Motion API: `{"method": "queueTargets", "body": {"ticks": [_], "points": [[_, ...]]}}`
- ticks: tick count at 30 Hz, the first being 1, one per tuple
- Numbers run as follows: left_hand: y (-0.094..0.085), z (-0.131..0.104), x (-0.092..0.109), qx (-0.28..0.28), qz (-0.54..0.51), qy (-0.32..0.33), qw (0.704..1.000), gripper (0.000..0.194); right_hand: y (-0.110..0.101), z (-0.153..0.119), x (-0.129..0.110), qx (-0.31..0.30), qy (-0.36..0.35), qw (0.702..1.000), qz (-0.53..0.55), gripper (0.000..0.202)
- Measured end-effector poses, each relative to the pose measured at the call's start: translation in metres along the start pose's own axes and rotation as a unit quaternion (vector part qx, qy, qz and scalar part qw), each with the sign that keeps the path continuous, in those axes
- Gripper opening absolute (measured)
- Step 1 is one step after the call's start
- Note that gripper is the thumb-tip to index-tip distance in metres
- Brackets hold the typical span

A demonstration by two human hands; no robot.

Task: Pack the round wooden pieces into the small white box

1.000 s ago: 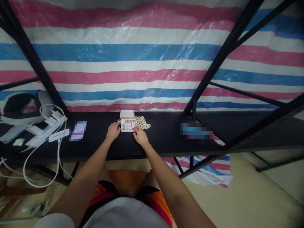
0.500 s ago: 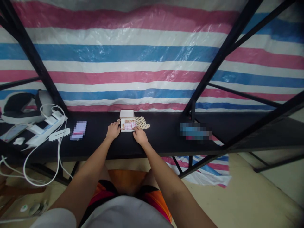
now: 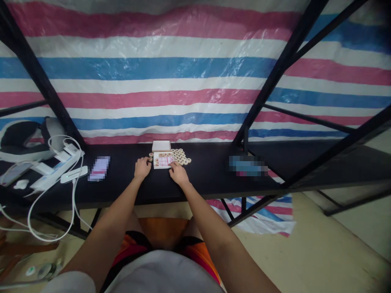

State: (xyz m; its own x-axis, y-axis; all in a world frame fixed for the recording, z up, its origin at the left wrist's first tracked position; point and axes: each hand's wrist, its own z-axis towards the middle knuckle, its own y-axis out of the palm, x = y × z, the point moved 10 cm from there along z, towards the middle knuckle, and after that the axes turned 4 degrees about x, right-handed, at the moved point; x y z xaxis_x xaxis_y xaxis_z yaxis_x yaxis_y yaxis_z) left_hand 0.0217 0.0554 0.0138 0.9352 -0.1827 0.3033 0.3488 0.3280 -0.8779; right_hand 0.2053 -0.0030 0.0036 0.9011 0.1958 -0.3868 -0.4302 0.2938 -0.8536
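A small white box (image 3: 156, 166) lies open on the black shelf, with round pieces and a pink-and-white printed sheet (image 3: 165, 161) inside. My left hand (image 3: 142, 169) is left of the box, its fingers closed at a round wooden game piece (image 3: 150, 159). Just beyond that lies another round piece (image 3: 151, 154). My right hand (image 3: 179, 173) is at the box's near right corner, fingers bent over its edge and touching the sheet. Several pale round pieces with dark marks (image 3: 181, 156) are spread to the right of the box. The marks are too small to read.
Behind the box is its white lid (image 3: 161, 145). A phone (image 3: 99, 168), a power strip (image 3: 58, 169) with looping white cables, and a neck pillow (image 3: 21, 138) lie to the left. A blurred blue item (image 3: 248, 167) sits right, by black metal posts.
My left hand has drawn slightly back from the first loose piece, and a second round piece now shows at its fingertips. My right hand stays at the box. The view has shifted a little.
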Motion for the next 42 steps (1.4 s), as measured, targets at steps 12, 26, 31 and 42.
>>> {"method": "queueTargets", "body": {"ticks": [12, 26, 31, 42], "points": [[-0.001, -0.003, 0.065, -0.020, 0.039, 0.187, 0.981, 0.035, -0.001, -0.001, -0.003, -0.007, -0.013, 1.000, 0.006, 0.040], [0.031, 0.038, 0.069, -0.164, 0.081, 0.127, 0.975, 0.036, -0.007, -0.002, -0.004, -0.003, -0.004, 1.000, 0.006, 0.040], [0.022, 0.043, 0.066, -0.109, 0.066, 0.134, 0.983, 0.029, -0.010, -0.002, -0.002, 0.018, -0.003, 1.000, 0.007, 0.038], [0.006, 0.086, 0.045, -0.067, -0.147, 0.022, 0.987, 0.024, -0.009, -0.005, -0.003, 0.006, 0.010, 1.000, 0.001, 0.032]]}}
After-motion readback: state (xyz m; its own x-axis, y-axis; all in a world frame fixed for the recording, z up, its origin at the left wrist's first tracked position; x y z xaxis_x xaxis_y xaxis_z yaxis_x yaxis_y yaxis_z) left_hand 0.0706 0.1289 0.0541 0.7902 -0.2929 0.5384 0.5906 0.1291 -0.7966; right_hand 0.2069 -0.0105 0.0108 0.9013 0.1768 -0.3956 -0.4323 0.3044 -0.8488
